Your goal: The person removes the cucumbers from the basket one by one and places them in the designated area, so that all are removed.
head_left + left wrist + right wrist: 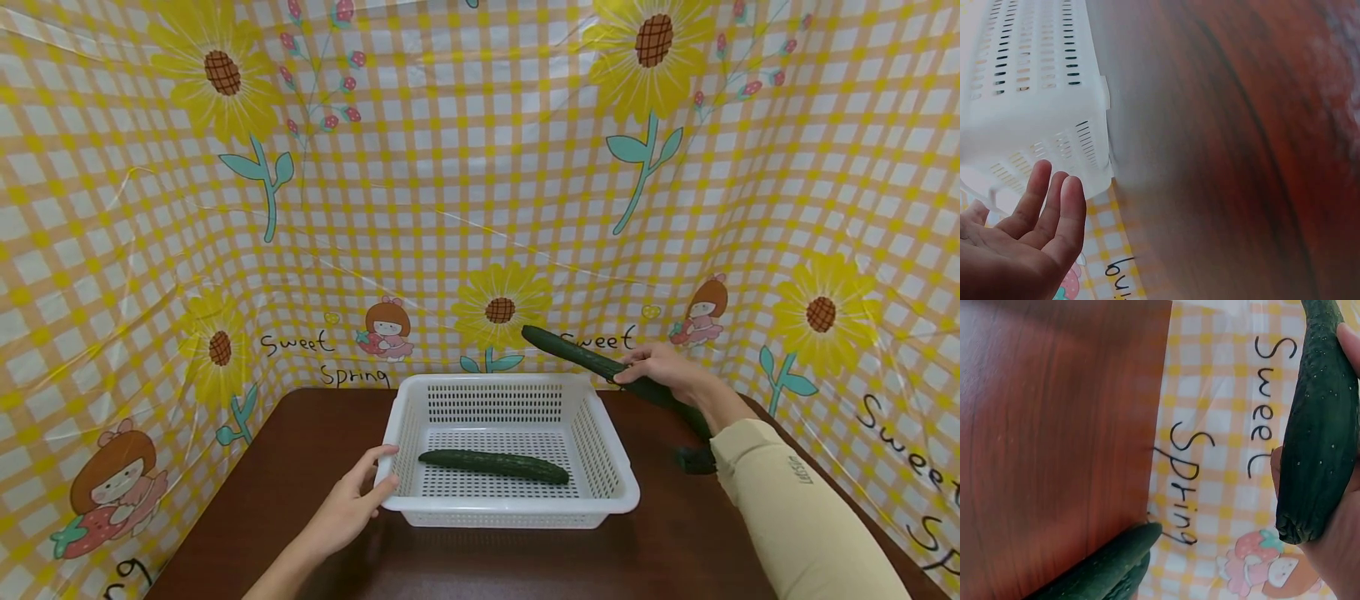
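Observation:
A white plastic basket (517, 504) with slotted walls stands on the table, and one dark green cucumber (495, 465) lies across its floor. At the basket's left rim is my left hand (348, 500), its thumb and forefinger pinching the edge. The left wrist view shows the other fingers (1063, 219) loosely bent beside the wall. Up past the basket's back right corner, my right hand (663, 371) grips a second long cucumber (570, 350), tilted with its far end raised to the left. More cucumbers (1104, 569) lie on the table under my right forearm, partly hidden.
The brown wooden table (300, 450) carries the basket near its middle. A checked cloth (465, 208) with sunflowers and cartoon figures hangs round the back and both sides, close behind the basket.

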Demonstrator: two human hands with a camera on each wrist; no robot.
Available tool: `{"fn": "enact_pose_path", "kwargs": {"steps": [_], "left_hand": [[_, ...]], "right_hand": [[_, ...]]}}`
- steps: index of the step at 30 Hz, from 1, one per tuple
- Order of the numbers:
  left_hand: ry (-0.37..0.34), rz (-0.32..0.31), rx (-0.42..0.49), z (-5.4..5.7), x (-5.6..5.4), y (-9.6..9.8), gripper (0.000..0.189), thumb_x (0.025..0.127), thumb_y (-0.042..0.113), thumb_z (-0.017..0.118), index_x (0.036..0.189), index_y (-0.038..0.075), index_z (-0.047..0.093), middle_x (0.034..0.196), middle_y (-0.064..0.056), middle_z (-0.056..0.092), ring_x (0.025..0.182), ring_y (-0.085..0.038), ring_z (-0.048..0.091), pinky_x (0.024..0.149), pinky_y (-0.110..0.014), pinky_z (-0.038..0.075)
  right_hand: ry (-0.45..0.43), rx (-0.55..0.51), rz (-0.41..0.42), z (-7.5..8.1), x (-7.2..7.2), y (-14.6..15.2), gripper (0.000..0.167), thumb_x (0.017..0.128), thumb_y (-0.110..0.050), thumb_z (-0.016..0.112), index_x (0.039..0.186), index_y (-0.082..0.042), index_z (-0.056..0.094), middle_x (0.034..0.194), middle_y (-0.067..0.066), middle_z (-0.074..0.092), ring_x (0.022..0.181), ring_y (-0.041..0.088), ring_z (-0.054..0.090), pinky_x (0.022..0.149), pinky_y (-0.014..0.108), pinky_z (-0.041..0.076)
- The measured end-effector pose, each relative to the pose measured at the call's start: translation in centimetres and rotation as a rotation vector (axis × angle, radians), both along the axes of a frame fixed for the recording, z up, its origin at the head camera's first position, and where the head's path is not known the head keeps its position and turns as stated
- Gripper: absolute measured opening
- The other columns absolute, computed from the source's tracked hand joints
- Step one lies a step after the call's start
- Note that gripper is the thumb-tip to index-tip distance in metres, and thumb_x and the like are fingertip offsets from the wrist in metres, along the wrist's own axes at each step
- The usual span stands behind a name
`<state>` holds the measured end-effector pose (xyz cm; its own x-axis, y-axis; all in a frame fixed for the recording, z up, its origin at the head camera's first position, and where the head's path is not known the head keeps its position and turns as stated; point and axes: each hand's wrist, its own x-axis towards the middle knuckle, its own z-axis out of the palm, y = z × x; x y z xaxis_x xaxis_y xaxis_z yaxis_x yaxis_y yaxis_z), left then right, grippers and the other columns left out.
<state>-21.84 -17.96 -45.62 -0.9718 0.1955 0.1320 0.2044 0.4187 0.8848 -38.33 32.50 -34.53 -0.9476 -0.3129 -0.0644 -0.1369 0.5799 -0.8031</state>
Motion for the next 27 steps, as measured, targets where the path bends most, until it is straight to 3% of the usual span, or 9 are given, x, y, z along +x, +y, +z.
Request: {"fn": "enact_pose_path", "kwargs": {"steps": [6,12,19,23,27], "left_hand": [[-0.005,-0.001,0.002,0.2,0.1,0.0,0.045,0.103,0.029,0.059,0.146,0.023,0.046,0.122,-0.017,0.065,0.093,-0.017,0.062,0.070,-0.034,0.051],[-0.012,-0.004,0.002,0.2,0.1,0.0,0.046,0.103,0.031,0.059,0.146,0.023,0.045,0.123,-0.017,0.065,0.094,-0.018,0.062,0.070,-0.035,0.051],[-0.009,-0.001,0.008,0.2,0.1,0.0,0.046,0.103,0.028,0.059,0.146,0.022,0.045,0.125,-0.017,0.064,0.097,-0.020,0.062,0.071,-0.035,0.051],[-0.008,-0.003,0.005,0.2,0.1,0.1,0.046,0.103,0.028,0.059,0.146,0.022,0.045,0.125,-0.017,0.064,0.099,-0.022,0.062,0.071,-0.035,0.050],[-0.015,-0.003,0.009,0.2,0.1,0.1,0.047,0.103,0.029,0.059,0.146,0.021,0.045,0.125,-0.018,0.064,0.100,-0.022,0.062,0.071,-0.036,0.051]], "right_hand": [[0.016,0.043,-0.039,-0.4,0.5,1.6,0.065,0.093,-0.031,0.072,0.139,0.010,0.052,0.154,0.035,0.034,0.132,0.050,0.043,0.100,0.050,0.048],[0.007,0.036,-0.082,-1.0,1.1,2.9,0.065,0.094,-0.029,0.070,0.140,0.012,0.049,0.151,0.036,0.036,0.134,0.052,0.040,0.103,0.054,0.045],[-0.009,0.058,-0.131,-1.8,2.0,4.4,0.072,0.093,-0.033,0.071,0.141,0.014,0.045,0.155,0.037,0.027,0.143,0.057,0.018,0.111,0.069,0.023],[-0.021,0.054,-0.160,-2.5,2.5,5.1,0.076,0.093,-0.035,0.071,0.144,0.014,0.042,0.155,0.037,0.028,0.141,0.057,0.024,0.110,0.066,0.030],[-0.036,0.022,-0.180,-3.2,3.0,5.7,0.076,0.094,-0.033,0.070,0.143,0.017,0.041,0.154,0.038,0.029,0.143,0.057,0.021,0.112,0.065,0.027]]}}
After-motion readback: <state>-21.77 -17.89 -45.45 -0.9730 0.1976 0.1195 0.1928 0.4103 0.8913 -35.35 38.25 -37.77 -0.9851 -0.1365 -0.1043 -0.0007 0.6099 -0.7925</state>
